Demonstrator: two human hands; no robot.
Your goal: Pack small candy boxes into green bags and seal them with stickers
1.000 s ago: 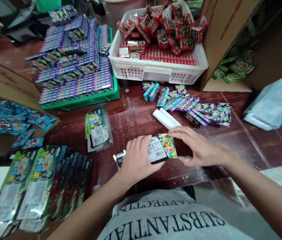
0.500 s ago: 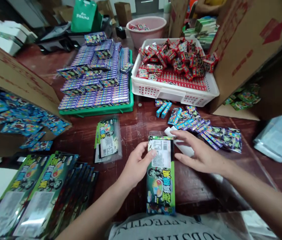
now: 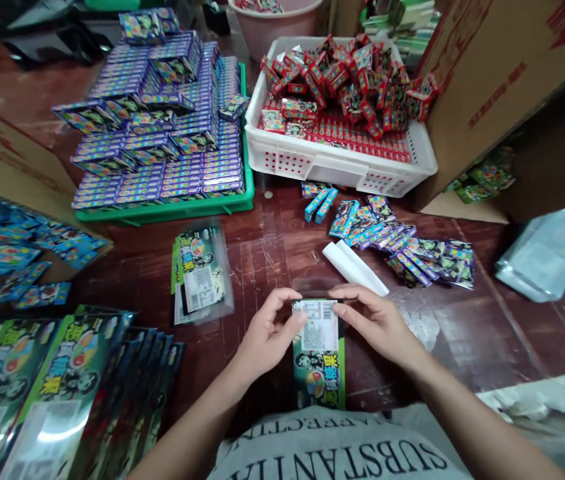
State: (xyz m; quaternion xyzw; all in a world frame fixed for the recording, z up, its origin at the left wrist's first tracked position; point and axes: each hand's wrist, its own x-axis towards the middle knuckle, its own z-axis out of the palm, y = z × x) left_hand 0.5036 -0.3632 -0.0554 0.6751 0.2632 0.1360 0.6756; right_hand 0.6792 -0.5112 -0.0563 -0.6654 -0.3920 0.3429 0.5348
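Observation:
A green and black candy packet (image 3: 318, 370) with a white barcode label stands close to my body, its lower end against my shirt. My left hand (image 3: 269, 337) pinches its upper left edge, thumb on the label. At the upper right corner my right hand (image 3: 375, 323) grips the same packet between thumb and fingers. Clear film shows along the packet's top edge. White paper strips (image 3: 355, 267) lie just beyond my right hand. Further left, flat printed cards in clear sleeves (image 3: 201, 273) rest on the table.
Purple candy boxes fill a green tray (image 3: 172, 212); red ones fill a white basket (image 3: 337, 170). Loose blue and purple packs (image 3: 392, 240) lie before them. Finished-looking packets (image 3: 57, 393) are stacked at left. Cardboard boxes (image 3: 472, 93) flank both sides; clear bags (image 3: 542, 257) lie right.
My right hand has come in from beside the packet and closed on its upper right corner. The paper strips are now uncovered. The view has tilted down.

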